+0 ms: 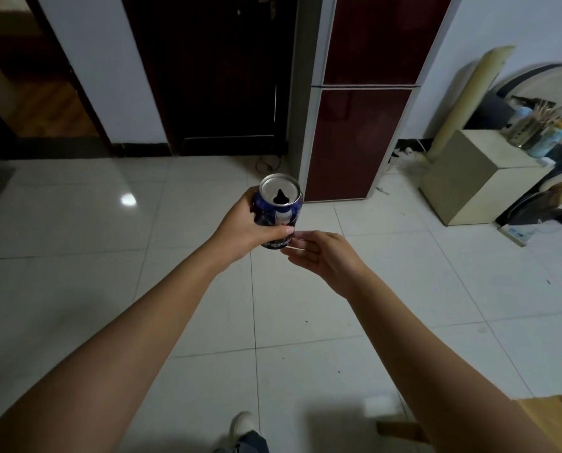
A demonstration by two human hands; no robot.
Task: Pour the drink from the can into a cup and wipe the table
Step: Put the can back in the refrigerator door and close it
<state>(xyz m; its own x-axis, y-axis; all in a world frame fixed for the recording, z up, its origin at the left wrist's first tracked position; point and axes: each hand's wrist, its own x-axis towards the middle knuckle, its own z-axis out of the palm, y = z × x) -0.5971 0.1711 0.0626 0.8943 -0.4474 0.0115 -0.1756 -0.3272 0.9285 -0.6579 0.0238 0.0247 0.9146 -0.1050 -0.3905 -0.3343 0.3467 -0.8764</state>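
A dark blue drink can (280,204) with a silver top and an open mouth hole is held upright in front of me, above the tiled floor. My left hand (247,228) wraps around its left side and lower body. My right hand (322,258) hovers just right of and below the can, fingers spread, its fingertips at the can's bottom edge; whether they touch it is unclear. No cup and no cloth are in view.
White floor tiles (305,322) fill the middle. A dark red fridge (354,125) and a dark door (214,76) stand ahead. A beige box (469,178) with clutter sits at right. A wooden table corner (554,416) shows bottom right. My shoe (242,426) is below.
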